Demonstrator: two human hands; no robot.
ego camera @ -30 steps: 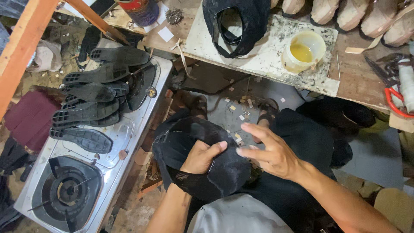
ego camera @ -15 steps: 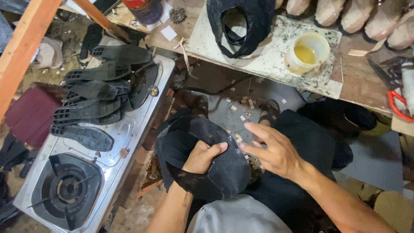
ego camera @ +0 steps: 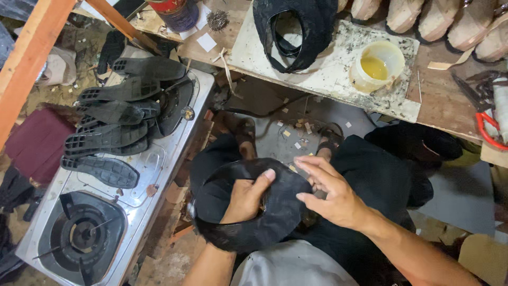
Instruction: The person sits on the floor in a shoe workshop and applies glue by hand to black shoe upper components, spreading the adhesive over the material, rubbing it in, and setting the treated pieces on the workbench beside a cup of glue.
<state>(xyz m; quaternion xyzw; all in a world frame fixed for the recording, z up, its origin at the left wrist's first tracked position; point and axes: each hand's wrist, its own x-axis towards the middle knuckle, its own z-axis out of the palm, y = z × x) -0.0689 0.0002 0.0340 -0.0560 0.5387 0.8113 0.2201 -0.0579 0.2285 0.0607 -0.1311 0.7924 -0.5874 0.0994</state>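
On my lap lies a black shoe upper (ego camera: pixel 264 222), soft and rounded with a stitched rim. My left hand (ego camera: pixel 244 197) is tucked inside its opening, thumb over the edge, gripping it. My right hand (ego camera: pixel 330 193) rests against the upper's right side with fingers spread and pressing on the fabric. My black trousers and two sandalled feet (ego camera: pixel 330 139) show beyond the hands on the floor.
A steel gas stove (ego camera: pixel 90 222) at left carries several black rubber soles (ego camera: pixel 114 114). The workbench slab (ego camera: pixel 338 58) holds another black upper (ego camera: pixel 296 32) and a yellow glue tub (ego camera: pixel 377 66). Tan shoe lasts (ego camera: pixel 439 18) line the top; red-handled scissors (ego camera: pixel 484 122) lie right.
The upper has been turned in my hands, and its rounded side now faces up. My right hand shifted slightly lower along its right edge; my left hand stays inside.
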